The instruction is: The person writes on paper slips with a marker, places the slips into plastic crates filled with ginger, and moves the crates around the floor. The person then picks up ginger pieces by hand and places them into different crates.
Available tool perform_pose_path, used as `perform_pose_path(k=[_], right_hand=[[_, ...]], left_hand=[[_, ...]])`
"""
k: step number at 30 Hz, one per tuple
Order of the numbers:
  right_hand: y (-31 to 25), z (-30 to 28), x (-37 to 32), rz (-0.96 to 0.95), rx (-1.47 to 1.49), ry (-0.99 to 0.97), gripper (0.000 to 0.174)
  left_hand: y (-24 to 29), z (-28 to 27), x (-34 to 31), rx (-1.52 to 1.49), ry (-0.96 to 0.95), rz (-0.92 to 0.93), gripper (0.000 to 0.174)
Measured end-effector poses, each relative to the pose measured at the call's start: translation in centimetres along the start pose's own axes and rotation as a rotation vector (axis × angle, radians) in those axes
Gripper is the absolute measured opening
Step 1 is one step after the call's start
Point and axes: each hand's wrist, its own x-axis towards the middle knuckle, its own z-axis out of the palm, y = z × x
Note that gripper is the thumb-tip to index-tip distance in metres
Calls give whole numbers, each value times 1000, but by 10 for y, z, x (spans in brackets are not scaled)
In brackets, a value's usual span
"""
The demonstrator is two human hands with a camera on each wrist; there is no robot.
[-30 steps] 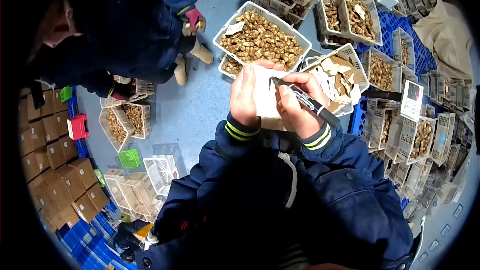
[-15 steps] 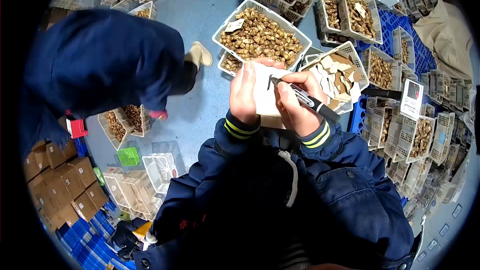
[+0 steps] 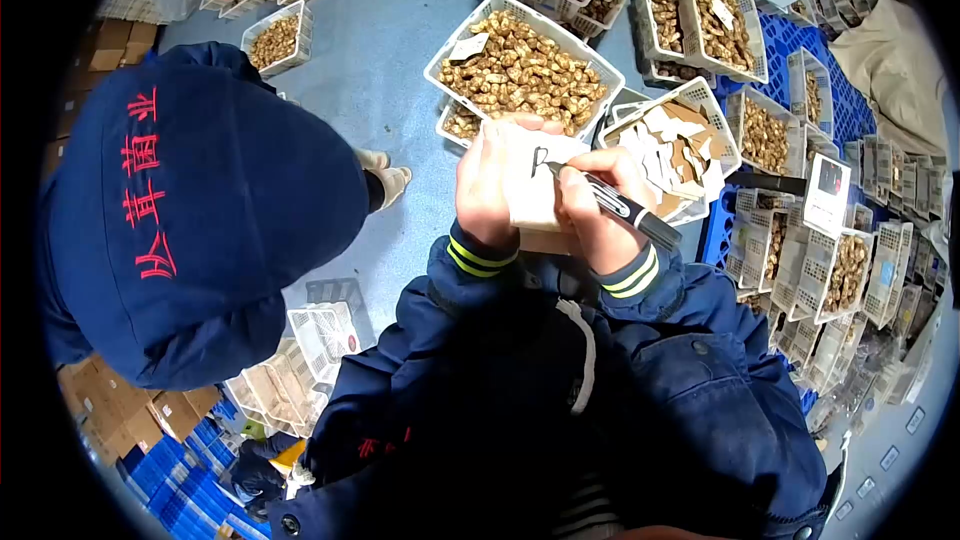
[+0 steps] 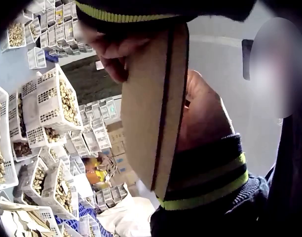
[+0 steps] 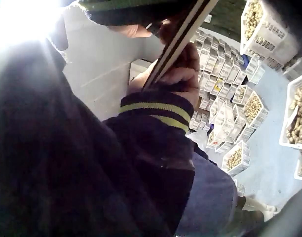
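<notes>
My left hand [image 3: 484, 195] holds a small white card [image 3: 527, 198] up in front of the chest, fingers round its left side and far edge. In the left wrist view the brown cardboard [image 4: 146, 108] shows from beneath as at least two layers. A thick black marker [image 3: 640, 220] is pinched in my right hand [image 3: 605, 230], its tip on the card's white face. Black strokes there look like a letter R or B. Part of the right hand rests against the card's lower right.
A white crate [image 3: 612, 80] heaped with brown mushroom-like pieces stands just beyond the hands. Right of it, a crate [image 3: 728, 130] holds torn cardboard pieces. A person in a dark blue jacket [image 3: 240, 180] bends at the left. Stacked crates [image 3: 840, 275] line the right side.
The black mark on the card has grown from a short stroke into a letter-like shape. The other person has turned and bent over at the left. Both my hands keep their hold.
</notes>
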Motion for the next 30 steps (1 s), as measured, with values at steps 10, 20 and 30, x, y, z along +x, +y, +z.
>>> perform_pose_path(k=[10,20,30], right_hand=[[2,-10,-1,36,87,-84,12],[-6,-22,-19,37,-61,-157,10],[4,-13,-16,-97,-186,-129,13]], left_hand=[[-7,-7,7,-29,15,33,44],[-12,-21,17,12,55,110,40],[-11,-20,15,20,40,132,35]])
